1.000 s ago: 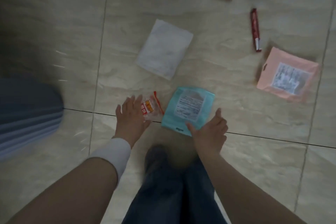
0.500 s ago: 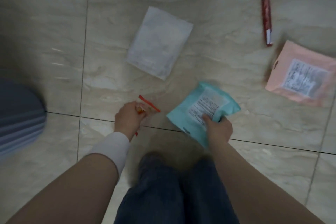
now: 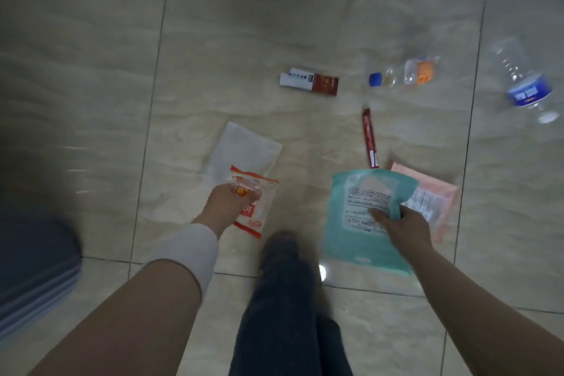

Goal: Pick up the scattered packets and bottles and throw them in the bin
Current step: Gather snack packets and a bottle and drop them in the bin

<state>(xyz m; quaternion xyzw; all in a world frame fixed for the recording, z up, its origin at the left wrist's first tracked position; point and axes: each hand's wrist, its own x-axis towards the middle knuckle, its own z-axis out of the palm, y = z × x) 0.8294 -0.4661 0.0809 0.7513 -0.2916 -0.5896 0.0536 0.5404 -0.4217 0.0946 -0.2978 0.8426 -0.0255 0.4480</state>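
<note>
I see the beige tiled floor (image 3: 244, 24) strewn with litter. My right hand (image 3: 403, 227) is clamped on the large teal plastic mailer packet (image 3: 363, 223), lifted over a pink mailer packet (image 3: 436, 198). My left hand (image 3: 227, 207) grips the small clear red-edged snack wrapper (image 3: 254, 201) above a white packet (image 3: 244, 146).

A: What colours do the hands carry?
B: A clear wrapper (image 3: 254, 204) edged red on the left; a teal pouch (image 3: 363, 220) with a white label on the right.
A: And on the beige veined floor (image 3: 91, 101)?
B: A white packet (image 3: 244, 148), pink pouch (image 3: 439, 192), red stick (image 3: 370, 137), white-and-maroon box (image 3: 309, 81), and two clear bottles: orange label (image 3: 406, 74) and blue label (image 3: 525, 82).
</note>
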